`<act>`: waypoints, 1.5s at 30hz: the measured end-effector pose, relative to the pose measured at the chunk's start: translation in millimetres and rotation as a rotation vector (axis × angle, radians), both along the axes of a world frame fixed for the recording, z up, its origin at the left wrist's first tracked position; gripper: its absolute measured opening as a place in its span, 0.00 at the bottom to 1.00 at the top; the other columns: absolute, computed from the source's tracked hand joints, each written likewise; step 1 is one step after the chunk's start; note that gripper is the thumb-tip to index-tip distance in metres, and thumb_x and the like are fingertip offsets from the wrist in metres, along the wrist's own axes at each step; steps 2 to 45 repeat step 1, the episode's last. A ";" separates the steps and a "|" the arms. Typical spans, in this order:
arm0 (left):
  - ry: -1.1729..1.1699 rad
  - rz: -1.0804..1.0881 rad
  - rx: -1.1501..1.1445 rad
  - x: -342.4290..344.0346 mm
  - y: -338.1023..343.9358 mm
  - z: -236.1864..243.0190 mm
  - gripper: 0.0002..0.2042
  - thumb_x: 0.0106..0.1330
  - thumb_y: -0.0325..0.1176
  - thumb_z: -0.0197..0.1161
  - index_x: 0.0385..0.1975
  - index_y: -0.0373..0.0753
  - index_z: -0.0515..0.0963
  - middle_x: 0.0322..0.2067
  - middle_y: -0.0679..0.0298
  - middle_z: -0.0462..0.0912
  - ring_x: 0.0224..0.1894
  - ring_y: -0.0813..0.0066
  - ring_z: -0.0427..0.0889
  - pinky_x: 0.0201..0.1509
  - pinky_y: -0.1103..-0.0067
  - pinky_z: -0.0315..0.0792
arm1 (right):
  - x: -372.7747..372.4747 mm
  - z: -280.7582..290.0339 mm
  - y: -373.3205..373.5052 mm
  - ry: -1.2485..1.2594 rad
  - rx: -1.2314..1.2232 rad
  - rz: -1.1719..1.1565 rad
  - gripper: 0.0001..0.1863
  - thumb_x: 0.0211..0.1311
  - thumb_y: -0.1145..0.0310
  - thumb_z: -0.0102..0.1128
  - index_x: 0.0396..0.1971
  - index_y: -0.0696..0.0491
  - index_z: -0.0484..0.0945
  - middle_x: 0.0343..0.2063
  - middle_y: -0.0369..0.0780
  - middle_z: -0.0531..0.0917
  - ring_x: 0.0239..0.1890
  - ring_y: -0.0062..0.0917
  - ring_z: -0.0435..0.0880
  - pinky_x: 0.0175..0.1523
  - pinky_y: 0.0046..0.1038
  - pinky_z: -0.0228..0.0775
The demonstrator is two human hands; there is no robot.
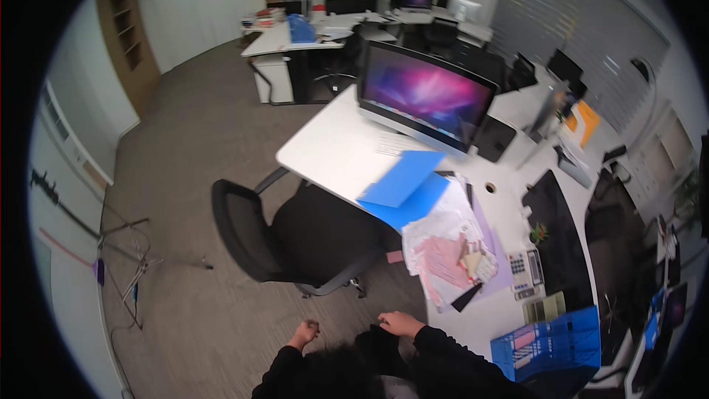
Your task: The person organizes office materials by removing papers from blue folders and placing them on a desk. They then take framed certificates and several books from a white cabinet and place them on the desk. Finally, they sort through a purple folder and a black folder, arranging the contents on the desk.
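Note:
My left hand hovers over the carpet in front of the chair, fingers loosely bent and apart, with nothing seen in it. To its right, my right hand is held out at the desk's near left edge. Its fingers are half bent and I see nothing in them. Neither hand touches the furniture. A black office chair with a mesh back stands beyond them. On the white desk lie an open blue folder and a messy pile of white and pink papers.
A large monitor stands on the desk. A calculator, a small plant and a blue file tray are at the right. A tripod stands on the carpet by the left wall. More desks are farther back.

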State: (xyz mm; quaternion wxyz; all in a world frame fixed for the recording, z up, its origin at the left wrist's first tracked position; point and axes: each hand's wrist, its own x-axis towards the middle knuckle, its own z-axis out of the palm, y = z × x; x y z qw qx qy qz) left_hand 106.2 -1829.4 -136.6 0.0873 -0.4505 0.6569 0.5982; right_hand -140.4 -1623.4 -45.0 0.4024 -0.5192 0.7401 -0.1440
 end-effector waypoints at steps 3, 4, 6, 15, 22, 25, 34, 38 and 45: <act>0.006 0.046 -0.010 19.6 -9.4 -1.1 0.15 0.53 0.36 0.52 0.34 0.31 0.72 0.24 0.55 0.77 0.23 0.70 0.77 0.26 0.77 0.71 | 11.2 6.5 -17.0 0.053 0.084 0.058 0.17 0.50 0.60 0.48 0.39 0.52 0.70 0.33 0.42 0.77 0.39 0.33 0.75 0.45 0.32 0.66; 0.006 0.046 -0.010 19.6 -9.4 -1.1 0.15 0.53 0.36 0.52 0.34 0.31 0.72 0.24 0.55 0.77 0.23 0.70 0.77 0.26 0.77 0.71 | 11.2 6.5 -17.0 0.053 0.084 0.058 0.17 0.50 0.60 0.48 0.39 0.52 0.70 0.33 0.42 0.77 0.39 0.33 0.75 0.45 0.32 0.66; 0.006 0.046 -0.010 19.6 -9.4 -1.1 0.15 0.53 0.36 0.52 0.34 0.31 0.72 0.24 0.55 0.77 0.23 0.70 0.77 0.26 0.77 0.71 | 11.2 6.5 -17.0 0.053 0.084 0.058 0.17 0.50 0.60 0.48 0.39 0.52 0.70 0.33 0.42 0.77 0.39 0.33 0.75 0.45 0.32 0.66; 0.006 0.046 -0.010 19.6 -9.4 -1.1 0.15 0.53 0.36 0.52 0.34 0.31 0.72 0.24 0.55 0.77 0.23 0.70 0.77 0.26 0.77 0.71 | 11.2 6.5 -17.0 0.053 0.084 0.058 0.17 0.50 0.60 0.48 0.39 0.52 0.70 0.33 0.42 0.77 0.39 0.33 0.75 0.45 0.32 0.66; 0.006 0.046 -0.010 19.6 -9.4 -1.1 0.15 0.53 0.36 0.52 0.34 0.31 0.72 0.24 0.55 0.77 0.23 0.70 0.77 0.26 0.77 0.71 | 11.2 6.5 -17.0 0.053 0.084 0.058 0.17 0.50 0.60 0.48 0.39 0.52 0.70 0.33 0.42 0.77 0.39 0.33 0.75 0.45 0.32 0.66; 0.006 0.046 -0.010 19.6 -9.4 -1.1 0.15 0.53 0.36 0.52 0.34 0.31 0.72 0.24 0.55 0.77 0.23 0.70 0.77 0.26 0.77 0.71 | 11.2 6.5 -17.0 0.053 0.084 0.058 0.17 0.50 0.60 0.48 0.39 0.52 0.70 0.33 0.42 0.77 0.39 0.33 0.75 0.45 0.32 0.66; 0.006 0.046 -0.010 19.6 -9.4 -1.1 0.15 0.53 0.36 0.52 0.34 0.31 0.72 0.24 0.55 0.77 0.23 0.70 0.77 0.26 0.77 0.71 | 11.2 6.5 -17.0 0.053 0.084 0.058 0.17 0.50 0.60 0.48 0.39 0.52 0.70 0.33 0.42 0.77 0.39 0.33 0.75 0.45 0.32 0.66; 0.006 0.046 -0.010 19.6 -9.4 -1.1 0.15 0.53 0.36 0.52 0.34 0.31 0.72 0.24 0.55 0.77 0.23 0.70 0.77 0.26 0.77 0.71 | 11.2 6.5 -17.0 0.053 0.084 0.058 0.17 0.50 0.60 0.48 0.39 0.52 0.70 0.33 0.42 0.77 0.39 0.33 0.75 0.45 0.32 0.66; 0.006 0.046 -0.010 19.6 -9.4 -1.1 0.15 0.53 0.36 0.52 0.34 0.31 0.72 0.24 0.55 0.77 0.23 0.70 0.77 0.26 0.77 0.71 | 11.2 6.5 -17.0 0.053 0.084 0.058 0.17 0.50 0.60 0.48 0.39 0.52 0.70 0.33 0.42 0.77 0.39 0.33 0.75 0.45 0.32 0.66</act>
